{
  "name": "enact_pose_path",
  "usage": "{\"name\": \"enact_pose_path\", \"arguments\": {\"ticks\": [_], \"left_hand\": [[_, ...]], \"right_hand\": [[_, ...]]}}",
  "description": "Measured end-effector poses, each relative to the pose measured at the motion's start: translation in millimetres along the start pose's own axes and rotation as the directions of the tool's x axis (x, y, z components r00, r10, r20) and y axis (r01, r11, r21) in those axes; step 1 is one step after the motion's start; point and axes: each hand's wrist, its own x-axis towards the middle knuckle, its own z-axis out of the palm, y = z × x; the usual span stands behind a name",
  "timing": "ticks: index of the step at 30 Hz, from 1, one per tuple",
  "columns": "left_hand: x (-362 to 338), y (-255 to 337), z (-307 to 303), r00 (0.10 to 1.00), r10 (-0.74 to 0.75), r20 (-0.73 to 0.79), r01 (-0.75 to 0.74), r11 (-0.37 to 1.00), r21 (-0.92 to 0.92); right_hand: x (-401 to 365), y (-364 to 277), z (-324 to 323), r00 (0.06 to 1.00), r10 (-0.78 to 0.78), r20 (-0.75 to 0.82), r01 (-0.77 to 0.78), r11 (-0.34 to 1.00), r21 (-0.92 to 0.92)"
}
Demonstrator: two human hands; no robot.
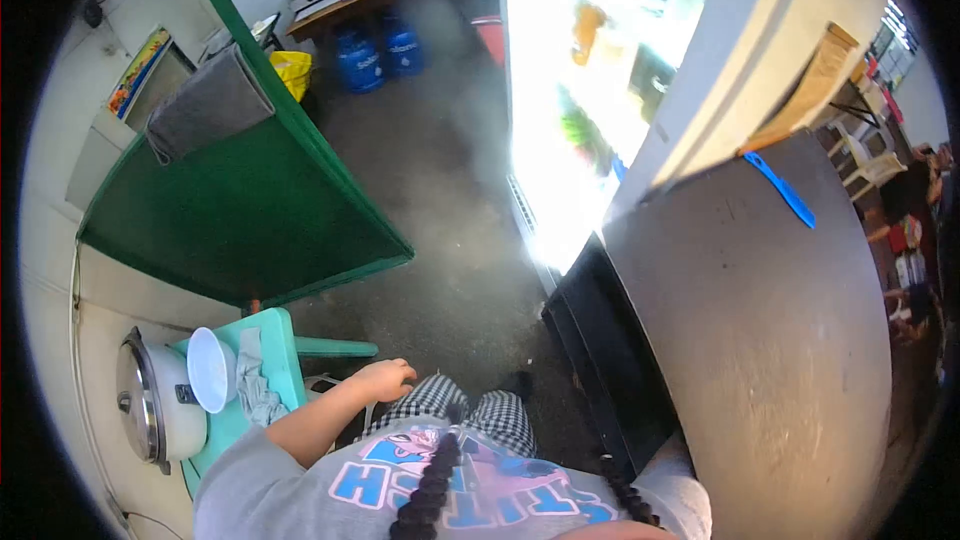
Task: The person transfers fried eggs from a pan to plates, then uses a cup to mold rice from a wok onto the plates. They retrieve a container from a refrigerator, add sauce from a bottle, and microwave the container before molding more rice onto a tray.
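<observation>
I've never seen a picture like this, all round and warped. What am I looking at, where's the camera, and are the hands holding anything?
No machine here: a person wears one camera on the head, looking forward and down; its wide lens bends the picture into a circle. At the bottom is the person's own grey printed shirt. The left hand hangs by the checked trousers, its grip loose and empty; the right hand is out of view. Beside it a turquoise plastic stool carries a white rice cooker with a metal lid, a white bowl and a crumpled grey cloth. On the right, a grey countertop bears a flat blue strip. Ahead glows an open, brightly lit cabinet.
</observation>
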Motion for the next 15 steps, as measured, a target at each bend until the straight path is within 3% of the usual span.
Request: {"name": "enact_pose_path", "arguments": {"ticks": [3,6,12,15], "left_hand": [[5.6,-8.8,-29.0,0.987,-0.132,0.093,0.122,0.986,0.11],[17.8,-14.8,-67.5,0.991,-0.116,0.061,0.109,0.989,0.103],[89.6,-60.0,-125.3,0.999,-0.017,0.031,0.012,0.987,0.163],[140.7,-109.9,-143.8,0.989,0.146,-0.014,-0.142,0.979,0.148]], "right_hand": [[-4.7,-1.0,-4.9,1.0,0.004,0.02,-0.003,1.0,-0.031],[-0.3,-2.6,-6.7,1.0,0.011,0.025,-0.01,0.998,-0.058],[-3.9,-11.1,-14.5,0.999,0.017,0.027,-0.014,0.995,-0.101],[-24.2,-13.8,-16.7,0.999,0.035,0.004,-0.035,0.991,-0.132]]}}
